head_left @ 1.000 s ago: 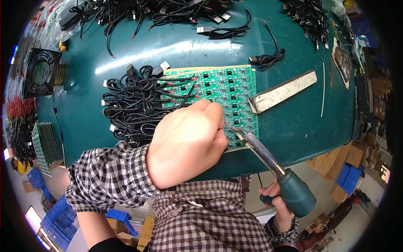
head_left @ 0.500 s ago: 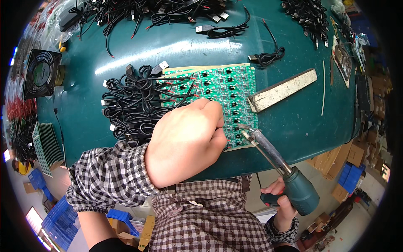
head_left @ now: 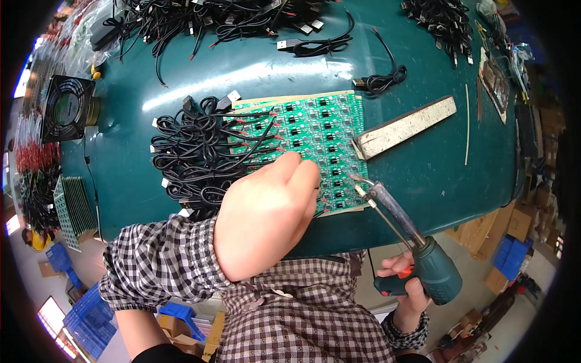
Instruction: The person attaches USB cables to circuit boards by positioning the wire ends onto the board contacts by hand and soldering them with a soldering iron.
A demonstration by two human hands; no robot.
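My left hand is closed in a pinch, back upward, over the lower left part of a green panel of circuit boards. Its fingertips are hidden, so what they grip does not show. My right hand is wrapped around the handle of a dark green soldering gun with a metal feed tube beside its barrel. The gun's tip points at the panel's lower right part, a little apart from my left fingers. Coiled black USB cables lie along the panel's left side, their red-tipped wire ends resting over its boards.
A worn pale bar touches the panel's right edge. Loose cables and a large cable heap lie at the back of the green table. On the left stand a black fan and a row of upright green boards.
The soldering gun's tip has drawn slightly right across the panel. My left hand has turned a little, its thumb now hidden, and the whole view has shifted slightly.
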